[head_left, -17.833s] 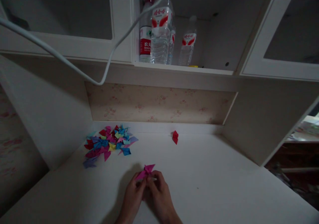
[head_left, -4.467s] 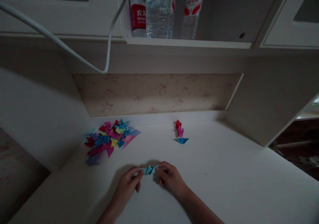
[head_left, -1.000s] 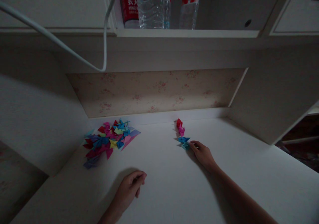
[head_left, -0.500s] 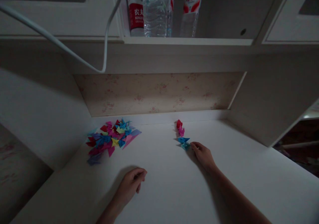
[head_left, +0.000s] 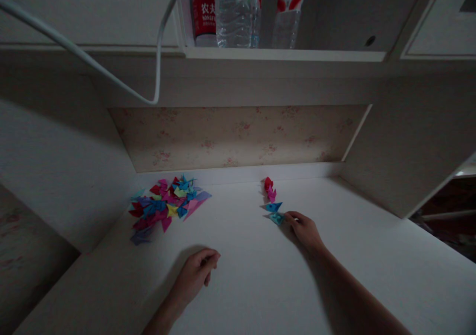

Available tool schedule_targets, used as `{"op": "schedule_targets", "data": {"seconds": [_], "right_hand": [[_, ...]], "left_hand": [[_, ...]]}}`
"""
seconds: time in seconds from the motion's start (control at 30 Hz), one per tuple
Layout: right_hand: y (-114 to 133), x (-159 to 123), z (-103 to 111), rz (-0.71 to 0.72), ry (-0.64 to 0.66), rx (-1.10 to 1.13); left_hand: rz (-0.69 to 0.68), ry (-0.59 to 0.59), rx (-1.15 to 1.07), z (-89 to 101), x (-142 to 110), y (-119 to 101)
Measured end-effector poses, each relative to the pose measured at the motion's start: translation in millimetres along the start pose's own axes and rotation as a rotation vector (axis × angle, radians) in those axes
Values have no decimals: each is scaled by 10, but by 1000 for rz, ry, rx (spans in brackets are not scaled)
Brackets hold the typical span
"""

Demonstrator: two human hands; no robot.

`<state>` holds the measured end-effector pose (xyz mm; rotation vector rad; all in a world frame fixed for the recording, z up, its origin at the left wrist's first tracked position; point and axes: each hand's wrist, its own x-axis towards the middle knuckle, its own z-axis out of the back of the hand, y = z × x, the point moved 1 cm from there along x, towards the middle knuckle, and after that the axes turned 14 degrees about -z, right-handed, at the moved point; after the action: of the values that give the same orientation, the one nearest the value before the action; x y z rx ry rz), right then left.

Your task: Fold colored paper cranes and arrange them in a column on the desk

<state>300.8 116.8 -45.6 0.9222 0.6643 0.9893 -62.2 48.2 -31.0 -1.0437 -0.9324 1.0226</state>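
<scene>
My right hand [head_left: 303, 230] pinches the edge of a light blue folded paper crane [head_left: 276, 218] on the white desk. Just beyond it stands a darker blue paper crane [head_left: 273, 207], followed by a magenta one [head_left: 271, 194] and a red one [head_left: 268, 183], in a row toward the back wall. Loosely curled, my left hand [head_left: 197, 274] rests over the desk at the lower middle, thumb against the fingers, with nothing visible in it. A heap of multicoloured folded paper cranes [head_left: 163, 207] lies at the back left, beyond my left hand.
White desk [head_left: 245, 280] has side panels left and right and floral wallpaper [head_left: 238, 136] behind. Overhead, a shelf [head_left: 286, 54] holds several plastic bottles [head_left: 233, 17]. A white cable or bar [head_left: 100, 72] hangs across the upper left.
The light blue crane now sits slightly apart from the darker blue one, its shape flatter, with my right fingers still on it. My left hand is nearly unmoved. The view has tilted slightly down.
</scene>
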Motion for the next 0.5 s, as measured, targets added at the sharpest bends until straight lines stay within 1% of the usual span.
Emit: {"op": "schedule_targets", "data": {"seconds": [0.2, 0.5], "right_hand": [[37, 18, -20, -5, 14, 4], [39, 60, -39, 18, 27, -25]], "left_hand": [[23, -21, -4, -10, -1, -46], [1, -20, 17, -17, 12, 26]]}}
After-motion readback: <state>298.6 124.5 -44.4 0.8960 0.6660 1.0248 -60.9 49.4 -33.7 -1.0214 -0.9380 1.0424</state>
